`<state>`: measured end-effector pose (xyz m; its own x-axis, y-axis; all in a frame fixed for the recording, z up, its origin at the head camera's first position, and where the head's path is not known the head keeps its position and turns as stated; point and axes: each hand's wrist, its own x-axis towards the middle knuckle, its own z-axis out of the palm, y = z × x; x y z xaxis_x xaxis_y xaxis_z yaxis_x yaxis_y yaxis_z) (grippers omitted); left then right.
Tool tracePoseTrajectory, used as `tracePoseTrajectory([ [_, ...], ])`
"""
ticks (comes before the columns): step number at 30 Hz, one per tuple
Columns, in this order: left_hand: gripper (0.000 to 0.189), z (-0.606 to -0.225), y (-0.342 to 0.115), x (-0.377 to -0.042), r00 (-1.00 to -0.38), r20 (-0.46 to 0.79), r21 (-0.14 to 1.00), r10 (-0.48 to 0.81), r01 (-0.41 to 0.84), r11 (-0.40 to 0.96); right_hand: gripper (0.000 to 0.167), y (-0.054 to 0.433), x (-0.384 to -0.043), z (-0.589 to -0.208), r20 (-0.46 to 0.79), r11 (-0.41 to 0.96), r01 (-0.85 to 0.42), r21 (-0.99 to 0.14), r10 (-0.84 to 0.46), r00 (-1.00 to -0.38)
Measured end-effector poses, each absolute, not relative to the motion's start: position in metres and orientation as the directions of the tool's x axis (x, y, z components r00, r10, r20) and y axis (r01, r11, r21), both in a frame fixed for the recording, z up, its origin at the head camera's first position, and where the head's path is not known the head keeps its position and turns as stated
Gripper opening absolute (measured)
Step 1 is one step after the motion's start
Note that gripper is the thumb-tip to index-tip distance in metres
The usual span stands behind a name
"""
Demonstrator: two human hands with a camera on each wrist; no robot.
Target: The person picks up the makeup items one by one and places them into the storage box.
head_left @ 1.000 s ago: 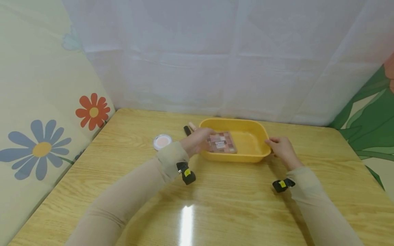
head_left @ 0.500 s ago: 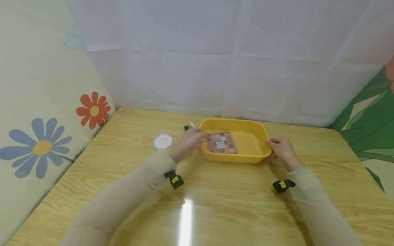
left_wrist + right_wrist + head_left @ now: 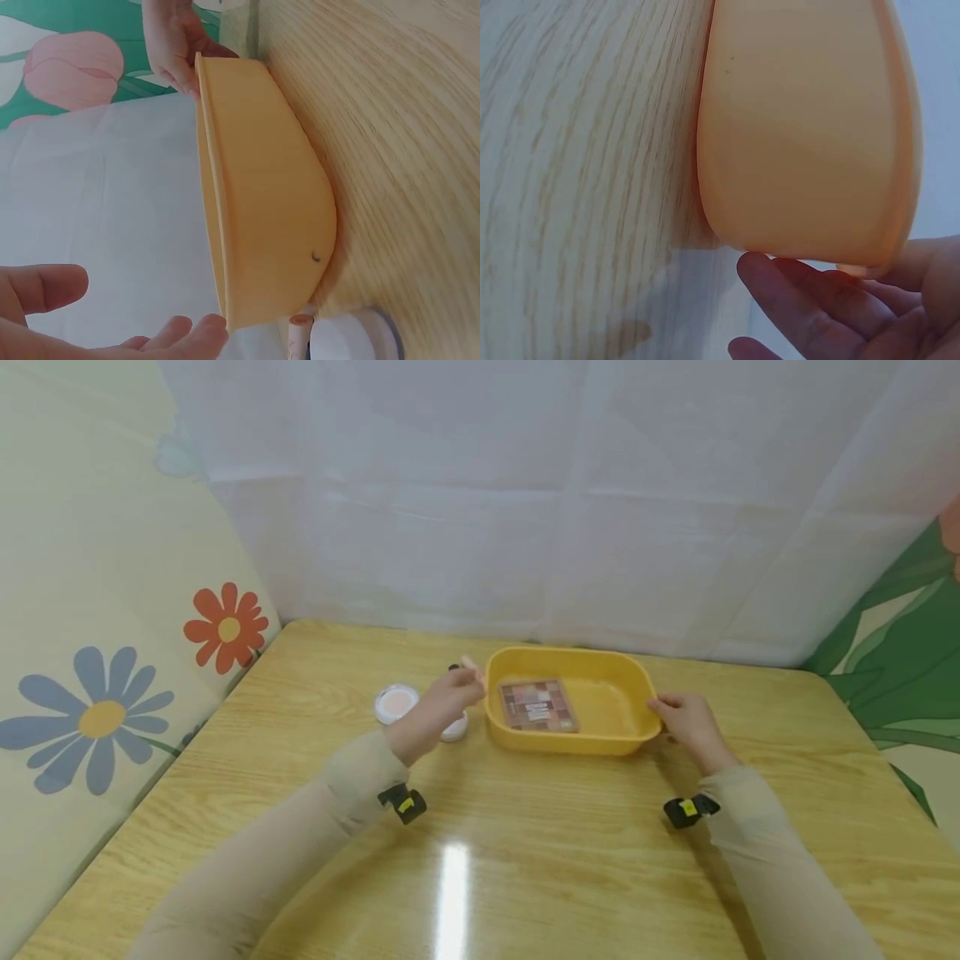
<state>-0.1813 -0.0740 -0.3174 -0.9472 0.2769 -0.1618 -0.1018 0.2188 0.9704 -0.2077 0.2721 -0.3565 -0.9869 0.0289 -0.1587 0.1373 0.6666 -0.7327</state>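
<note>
A yellow plastic basin [image 3: 613,714] stands on the table, with a checkered makeup palette [image 3: 538,706] lying flat in its left part. My right hand [image 3: 690,727] pinches the basin's right rim; in the right wrist view its thumb is over the rim and its fingers [image 3: 802,300] lie under the end wall. Just left of the basin is my left hand [image 3: 433,712], thumb and fingers apart and holding nothing in the left wrist view. A round compact with a pale pink center [image 3: 396,703] lies left of that hand. A second white round case [image 3: 454,729] shows partly behind it.
A slim beige stick [image 3: 298,334] lies beside the basin's left end, next to the white case. A small black end [image 3: 453,667] peeks out behind my left hand. White cloth [image 3: 450,527] hangs at the table's back edge, with flower-printed panels [image 3: 105,718] on both sides.
My left hand has come out of the basin and moved left, leaving the palette inside. The second white case has come into view beneath it. My right hand stays at the rim.
</note>
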Motion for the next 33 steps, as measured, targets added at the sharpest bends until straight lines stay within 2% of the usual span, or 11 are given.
tracePoseTrajectory([
  [4, 0.047, -0.32, -0.078, -0.181, -0.964, -0.133, 0.961, 0.229, -0.068, 0.269, 0.051, 0.272, -0.207, -0.356, -0.155, 0.667, 0.131, -0.733, 0.024, -0.988],
  [9, 0.061, -0.321, -0.081, -0.178, -0.974, -0.161, 0.941, 0.158, -0.103, 0.321, 0.051, 0.272, -0.206, -0.356, -0.163, 0.662, 0.138, -0.737, 0.025, -0.986],
  [23, 0.062, -0.327, -0.096, -0.167, -0.983, -0.105, 0.94, 0.149, -0.049, 0.339, 0.051, 0.271, -0.207, -0.357, -0.166, 0.652, 0.143, -0.745, 0.027, -0.986],
  [33, 0.06, -0.332, -0.107, -0.167, -0.99, -0.095, 0.939, 0.106, -0.053, 0.341, 0.051, 0.272, -0.206, -0.356, -0.163, 0.643, 0.14, -0.753, 0.024, -0.986],
])
